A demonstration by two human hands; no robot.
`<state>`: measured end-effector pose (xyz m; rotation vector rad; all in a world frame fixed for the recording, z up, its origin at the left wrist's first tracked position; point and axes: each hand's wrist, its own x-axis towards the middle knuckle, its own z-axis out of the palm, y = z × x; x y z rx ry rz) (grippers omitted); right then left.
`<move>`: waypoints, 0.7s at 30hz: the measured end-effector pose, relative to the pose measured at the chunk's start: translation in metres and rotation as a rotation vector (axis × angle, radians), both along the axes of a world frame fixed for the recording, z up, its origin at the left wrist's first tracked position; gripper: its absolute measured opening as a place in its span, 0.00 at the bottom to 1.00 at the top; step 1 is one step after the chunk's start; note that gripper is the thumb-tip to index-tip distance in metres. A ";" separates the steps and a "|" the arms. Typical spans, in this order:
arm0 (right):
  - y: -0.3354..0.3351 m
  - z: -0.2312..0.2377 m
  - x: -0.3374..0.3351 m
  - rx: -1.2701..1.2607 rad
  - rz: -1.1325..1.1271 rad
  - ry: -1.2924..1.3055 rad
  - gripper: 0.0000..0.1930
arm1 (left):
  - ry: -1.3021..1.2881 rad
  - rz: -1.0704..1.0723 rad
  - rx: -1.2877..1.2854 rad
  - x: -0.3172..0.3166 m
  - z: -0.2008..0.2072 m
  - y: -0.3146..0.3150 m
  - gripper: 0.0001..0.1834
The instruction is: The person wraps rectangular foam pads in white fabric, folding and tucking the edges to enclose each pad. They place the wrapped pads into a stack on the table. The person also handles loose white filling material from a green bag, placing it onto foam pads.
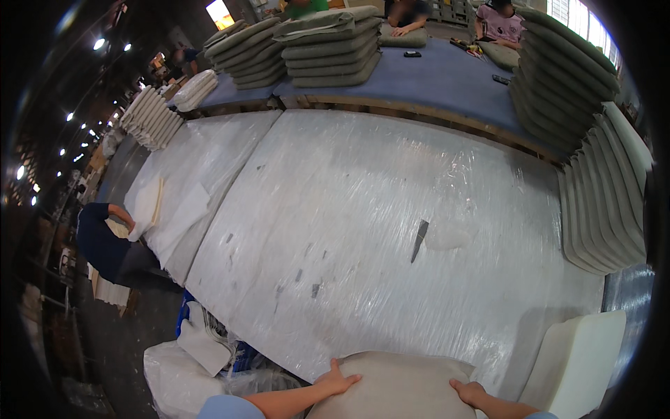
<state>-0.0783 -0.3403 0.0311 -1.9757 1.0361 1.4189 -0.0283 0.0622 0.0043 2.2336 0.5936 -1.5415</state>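
1. Beige cushion (398, 387) at 6 o'clock, at the near edge of the view; its lower part is cut off by the frame.
2. Left hand (338, 380) holds the cushion at its left side, thumb on the upper face. Right hand (467, 392) holds the opposite side, thumb likewise on top. Both hands are set apart by the cushion's width; fingers underneath are largely hidden.
3. White foam block (583, 363) at 4 o'clock, tilted, near the right forearm.
4. Clear plastic bag (174, 377) and white sheet pieces (204, 346) between 7 and 8 o'clock, beside the worktop.
5. Worktop (363, 300) covered in glossy clear film, filling the centre. Dark grey pointed strip (419, 241) lies on it, just off centre toward 4 o'clock.
6. Row of pale grey cushions (604, 202) at 3 o'clock, standing on edge, side by side.
7. Person in dark clothing (108, 244) at 9 o'clock, one arm reaching to white sheets (178, 216) on the adjoining surface.
8. Green-grey cushion stack (565, 84) at 2 o'clock, leaning.
9. Blue surface (447, 80) beyond, from 11 to 2 o'clock. Layered cushion pile (331, 52) stands on it at 12 o'clock.
10. Person in pink (501, 26) at 1 o'clock, behind that surface.
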 end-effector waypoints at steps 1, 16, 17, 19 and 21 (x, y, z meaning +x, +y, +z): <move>0.000 -0.005 0.003 0.005 -0.003 -0.027 0.54 | -0.015 0.010 0.011 0.002 0.001 -0.001 0.69; 0.001 -0.031 -0.016 0.008 -0.033 -0.254 0.52 | -0.296 0.185 0.077 0.001 -0.007 -0.005 0.63; -0.005 -0.034 -0.029 -0.008 -0.123 -0.278 0.52 | -0.292 0.206 0.024 0.002 -0.002 -0.009 0.63; -0.020 -0.045 -0.039 -0.028 -0.297 -0.369 0.51 | -0.394 0.086 -0.114 0.002 0.016 -0.006 0.63; -0.013 -0.029 -0.041 0.063 -0.181 -0.315 0.53 | -0.395 -0.026 -0.164 -0.016 0.027 0.006 0.63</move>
